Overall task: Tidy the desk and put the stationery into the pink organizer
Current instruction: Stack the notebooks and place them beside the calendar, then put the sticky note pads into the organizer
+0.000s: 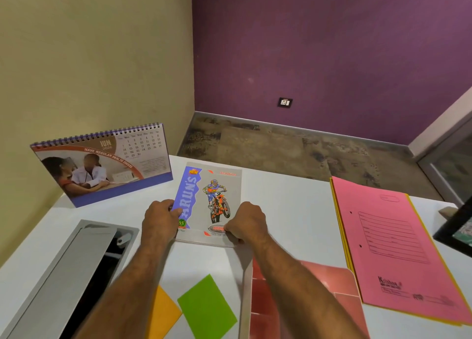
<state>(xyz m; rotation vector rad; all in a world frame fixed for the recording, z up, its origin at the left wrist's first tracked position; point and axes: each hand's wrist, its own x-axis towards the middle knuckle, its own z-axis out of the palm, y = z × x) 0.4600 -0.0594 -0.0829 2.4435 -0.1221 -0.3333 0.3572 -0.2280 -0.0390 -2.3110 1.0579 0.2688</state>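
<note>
Beige wall [89, 57] left, purple wall [332, 45] with socket [285, 102], mottled brown floor [281, 147], white desk [293, 206].

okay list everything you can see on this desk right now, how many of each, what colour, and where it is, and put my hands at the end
spiral-bound desk calendar: one, purple base, standing at far left of the white desk.
grey notebook with motorbike picture: one, flat at desk centre.
pink paper file folder: one, right side, lying on yellow folders whose count is unclear.
green sticky note: one, near edge, centre.
orange sticky note: one, left of the green one, partly hidden by the arm.
pink organizer: one, near edge, beside the right forearm.
grey cable hatch: one, open, near left.
black object: one, cut off at right edge.
left hand: fingers on the notebook's left edge.
right hand: fingers gripping its near right corner.
</note>
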